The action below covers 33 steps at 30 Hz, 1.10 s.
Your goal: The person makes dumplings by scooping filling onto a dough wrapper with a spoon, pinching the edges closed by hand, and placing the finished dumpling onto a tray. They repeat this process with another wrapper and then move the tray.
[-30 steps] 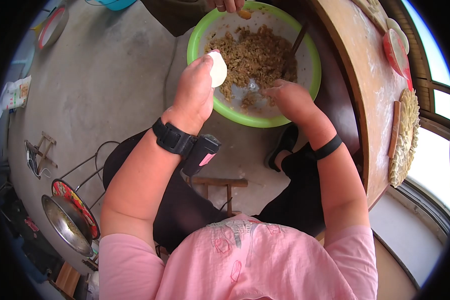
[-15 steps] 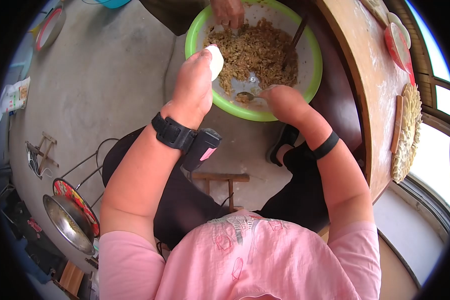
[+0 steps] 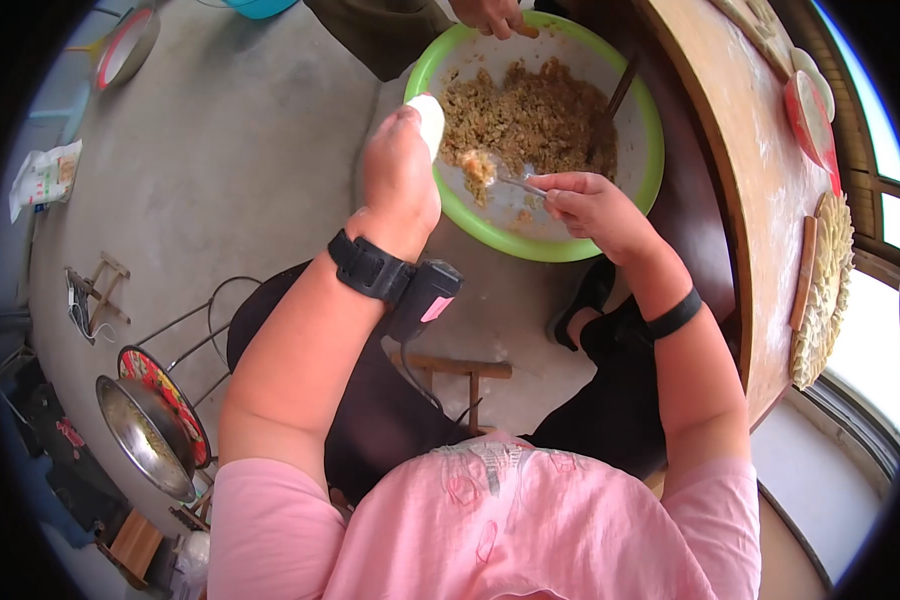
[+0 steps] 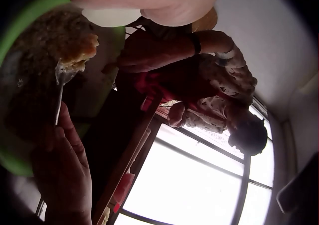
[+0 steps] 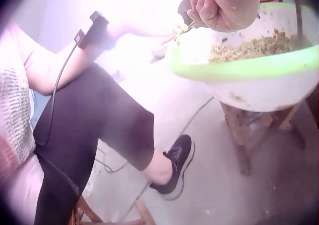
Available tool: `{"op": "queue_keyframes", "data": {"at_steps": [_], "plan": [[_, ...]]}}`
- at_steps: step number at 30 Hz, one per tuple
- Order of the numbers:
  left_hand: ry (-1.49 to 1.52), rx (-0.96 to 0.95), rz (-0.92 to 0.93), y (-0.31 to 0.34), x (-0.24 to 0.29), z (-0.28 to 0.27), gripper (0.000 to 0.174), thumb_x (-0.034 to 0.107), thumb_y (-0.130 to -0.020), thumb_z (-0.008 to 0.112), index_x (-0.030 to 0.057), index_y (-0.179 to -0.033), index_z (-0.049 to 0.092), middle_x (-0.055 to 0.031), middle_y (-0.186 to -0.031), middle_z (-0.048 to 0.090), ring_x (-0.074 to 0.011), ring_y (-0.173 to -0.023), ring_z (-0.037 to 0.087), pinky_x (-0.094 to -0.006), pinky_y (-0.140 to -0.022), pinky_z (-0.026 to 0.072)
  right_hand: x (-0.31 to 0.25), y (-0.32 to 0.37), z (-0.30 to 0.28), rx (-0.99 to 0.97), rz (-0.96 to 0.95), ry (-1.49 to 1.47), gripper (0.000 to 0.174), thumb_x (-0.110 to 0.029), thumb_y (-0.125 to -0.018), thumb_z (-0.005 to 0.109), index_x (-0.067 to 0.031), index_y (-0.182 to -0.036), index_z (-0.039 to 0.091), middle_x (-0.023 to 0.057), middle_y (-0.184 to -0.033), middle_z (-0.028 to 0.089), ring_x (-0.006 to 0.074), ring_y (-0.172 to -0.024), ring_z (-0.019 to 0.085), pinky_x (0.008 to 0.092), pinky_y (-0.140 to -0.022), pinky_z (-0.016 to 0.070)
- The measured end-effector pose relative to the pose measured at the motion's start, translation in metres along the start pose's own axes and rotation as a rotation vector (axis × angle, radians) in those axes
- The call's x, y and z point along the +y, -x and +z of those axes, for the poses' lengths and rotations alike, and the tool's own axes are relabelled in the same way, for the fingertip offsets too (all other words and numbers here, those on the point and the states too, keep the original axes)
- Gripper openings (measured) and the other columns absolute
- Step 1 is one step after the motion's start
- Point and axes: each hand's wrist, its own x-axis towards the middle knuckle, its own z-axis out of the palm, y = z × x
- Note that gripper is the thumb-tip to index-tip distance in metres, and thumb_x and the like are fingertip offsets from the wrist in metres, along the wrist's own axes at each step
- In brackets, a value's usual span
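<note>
My left hand (image 3: 398, 182) holds a round white dough wrapper (image 3: 429, 122) at the left rim of a big white bowl with a green rim (image 3: 545, 249). The thumb lies at the wrapper's edge. In my right hand (image 3: 604, 214) the thumb and fingers pinch the handle of a metal spoon (image 3: 520, 185), its head toward the wrapper. A lump of minced filling (image 4: 79, 53) is heaped on the spoon, seen closely in the left wrist view. Below it, more filling (image 3: 535, 110) covers much of the bowl's inside. Dark chopsticks (image 3: 624, 85) lean in the bowl.
Another person's hand (image 3: 490, 14) holds an orange-handled utensil at the far rim. To the right, a floury wooden table (image 3: 715, 90) bears a red-rimmed sieve (image 3: 808, 118) and a tray heaped with dumplings (image 3: 825, 290). A metal bowl (image 3: 142, 440) stands at lower left.
My right hand has scooped filling onto the spoon and lifted it toward the wrapper. The other person's hand dipped into the bowl and came back to the far rim. My left hand keeps hold of the wrapper.
</note>
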Motion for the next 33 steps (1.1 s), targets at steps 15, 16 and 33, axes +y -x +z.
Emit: {"op": "queue_keyframes", "data": {"at_steps": [15, 16, 33], "plan": [[0.392, -0.296, -0.313, 0.015, -0.001, 0.02, 0.058, 0.046, -0.109, 0.027, -0.0006, -0.139, 0.044, -0.0163, -0.132, 0.056, -0.0284, -0.122, 0.056, -0.0434, -0.108, 0.0437, -0.001, 0.004, 0.011, 0.492, -0.908, 0.938, 0.043, 0.001, -0.089, 0.06, -0.0166, -0.127, 0.069, 0.0067, -0.086, 0.058, 0.023, -0.073, 0.059, 0.0309, -0.065, 0.0507], [0.396, -0.293, -0.32, 0.015, 0.001, 0.019, 0.06, 0.048, -0.108, 0.026, -0.0013, -0.139, 0.043, -0.0171, -0.133, 0.055, -0.029, -0.122, 0.056, -0.0438, -0.109, 0.0433, 0.003, 0.003, 0.012, 0.518, -0.938, 1.026, 0.045, 0.001, -0.088, 0.061, -0.019, -0.128, 0.068, 0.0071, -0.086, 0.057, 0.0248, -0.073, 0.06, 0.0322, -0.063, 0.0515], [0.403, -0.189, -0.3, 0.025, 0.024, 0.021, 0.079, 0.057, -0.106, 0.015, -0.0088, -0.135, 0.047, -0.0223, -0.131, 0.058, -0.0319, -0.122, 0.055, -0.0417, -0.111, 0.0401, -0.014, 0.019, 0.02, 0.497, -1.011, 1.274, 0.056, 0.006, -0.078, 0.065, -0.0226, -0.127, 0.069, 0.0051, -0.088, 0.06, 0.0233, -0.076, 0.064, 0.0332, -0.064, 0.0543]]}}
